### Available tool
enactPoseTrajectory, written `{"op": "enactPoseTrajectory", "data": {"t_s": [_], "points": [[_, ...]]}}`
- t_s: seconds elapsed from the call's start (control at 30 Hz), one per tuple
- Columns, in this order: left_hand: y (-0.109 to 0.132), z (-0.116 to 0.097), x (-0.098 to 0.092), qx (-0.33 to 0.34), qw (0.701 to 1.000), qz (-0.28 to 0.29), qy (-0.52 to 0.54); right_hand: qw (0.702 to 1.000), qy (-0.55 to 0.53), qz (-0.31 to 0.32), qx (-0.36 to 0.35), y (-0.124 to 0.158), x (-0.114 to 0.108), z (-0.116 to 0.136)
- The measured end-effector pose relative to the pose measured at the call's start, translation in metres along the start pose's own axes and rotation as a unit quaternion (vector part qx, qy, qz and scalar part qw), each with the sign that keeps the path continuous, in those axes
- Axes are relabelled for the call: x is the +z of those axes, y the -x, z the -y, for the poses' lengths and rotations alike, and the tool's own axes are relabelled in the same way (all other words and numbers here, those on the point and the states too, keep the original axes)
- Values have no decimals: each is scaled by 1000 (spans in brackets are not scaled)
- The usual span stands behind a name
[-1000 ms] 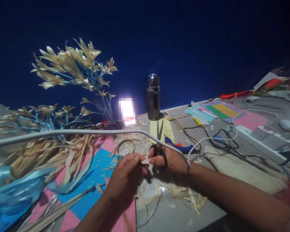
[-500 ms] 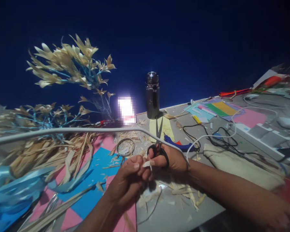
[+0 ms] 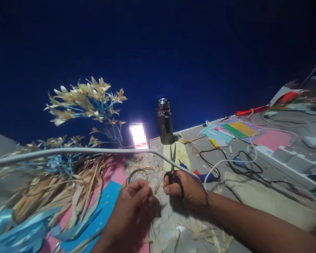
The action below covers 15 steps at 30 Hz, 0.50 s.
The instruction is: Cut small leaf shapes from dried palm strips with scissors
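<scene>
My right hand [image 3: 188, 189] grips black-handled scissors [image 3: 173, 160] by the finger loops, with the blades pointing away from me and slightly apart. To its left, my left hand [image 3: 135, 196] is closed in a pinch; whatever lies between its fingertips is hidden or too small to make out. Just beyond the left hand lies a round tape-like ring [image 3: 138, 170], partly covered by it. Pale husk scraps [image 3: 197, 230] litter the table below and between the hands. A yellow paper [image 3: 183, 154] lies under the blades, beside a blue-handled tool [image 3: 206, 176].
A dark thermos [image 3: 164, 123] stands at the back. A white cable [image 3: 94, 150] crosses in front of me. Left are husk flowers [image 3: 81, 100], dried strips [image 3: 76, 189] and blue ribbon [image 3: 23, 228]; right are a rolled cloth [image 3: 268, 203] and a power strip [image 3: 287, 163].
My hands have moved apart, the left one a little to the left. The white scrap that was between them no longer shows. The view has tilted up slightly.
</scene>
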<state>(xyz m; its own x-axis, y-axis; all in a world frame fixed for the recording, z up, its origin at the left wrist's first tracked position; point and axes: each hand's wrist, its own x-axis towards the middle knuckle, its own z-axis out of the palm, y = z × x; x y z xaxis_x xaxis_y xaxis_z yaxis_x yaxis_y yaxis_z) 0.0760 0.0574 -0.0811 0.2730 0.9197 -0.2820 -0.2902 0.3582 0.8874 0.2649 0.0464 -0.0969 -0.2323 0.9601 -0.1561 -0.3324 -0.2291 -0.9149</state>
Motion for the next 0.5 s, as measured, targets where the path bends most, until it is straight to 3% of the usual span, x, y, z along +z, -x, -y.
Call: {"op": "enactPoseTrajectory", "data": {"t_s": [0.07,0.13,0.23,0.33,0.4,0.5], "points": [[-19,-26,-3,88,985,-46,-140,1000,-11,-17,5,-3,-1,-2],[-48,-46,-2,140,946,-60,-287,999,-22,-32,20,-5,-1,-2],[-103,-57,7,127,931,-81,-333,999,-14,-40,27,-5,-3,0],[-150,-51,17,107,921,-93,-363,999,23,-43,2,-7,-8,5],[-169,-47,23,103,917,-95,-374,997,56,-42,-23,-10,-13,9],[-179,-50,26,100,913,-96,-383,994,95,-40,-33,-13,-18,13]]}}
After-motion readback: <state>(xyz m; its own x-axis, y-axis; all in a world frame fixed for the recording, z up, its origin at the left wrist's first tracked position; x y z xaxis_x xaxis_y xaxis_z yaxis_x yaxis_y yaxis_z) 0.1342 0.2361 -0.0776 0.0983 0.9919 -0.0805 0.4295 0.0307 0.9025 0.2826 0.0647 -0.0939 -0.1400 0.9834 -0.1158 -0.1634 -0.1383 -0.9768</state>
